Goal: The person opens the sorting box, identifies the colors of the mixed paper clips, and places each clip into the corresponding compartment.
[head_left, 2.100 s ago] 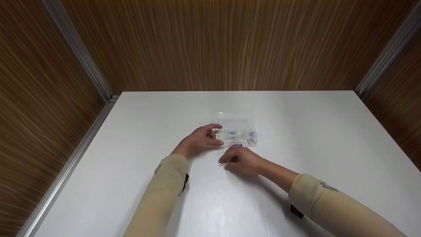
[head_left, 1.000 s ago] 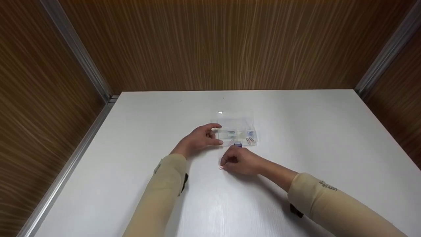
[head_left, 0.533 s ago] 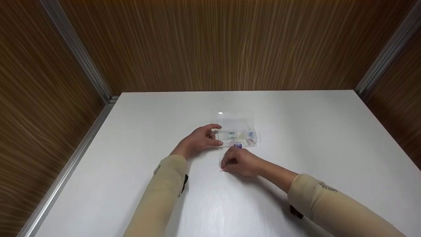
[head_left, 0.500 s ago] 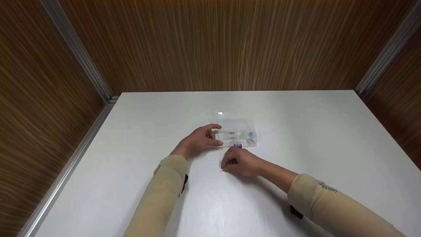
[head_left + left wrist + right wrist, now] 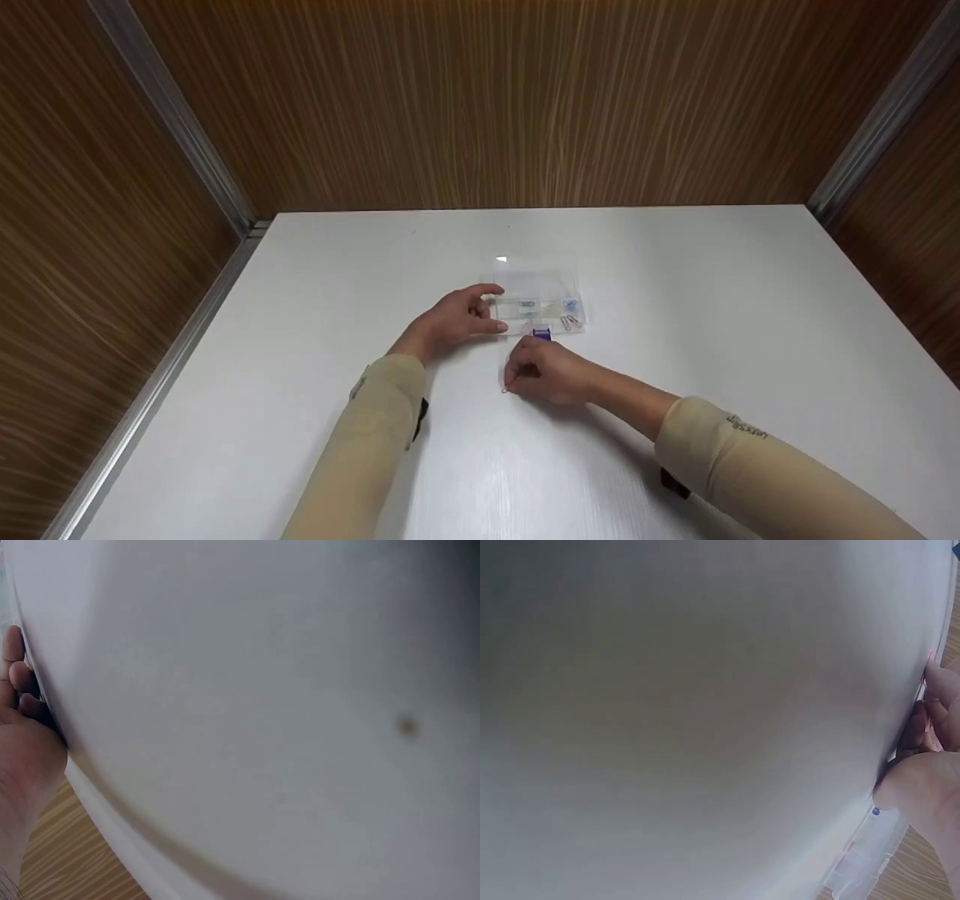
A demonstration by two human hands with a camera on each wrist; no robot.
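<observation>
Pinching pink clip point(image 5: 505, 389) w/ right hand point(image 5: 546, 371), left hand point(image 5: 450, 321) grip bracing clear box point(image 5: 538, 300), wrist cams mostly table point(image 5: 262, 690).

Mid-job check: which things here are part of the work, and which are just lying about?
In hand:
- clear box, held by left hand
- pink paper clip, pinched by right hand
- clips in box

Lying about:
- purple clip
- white table
</observation>
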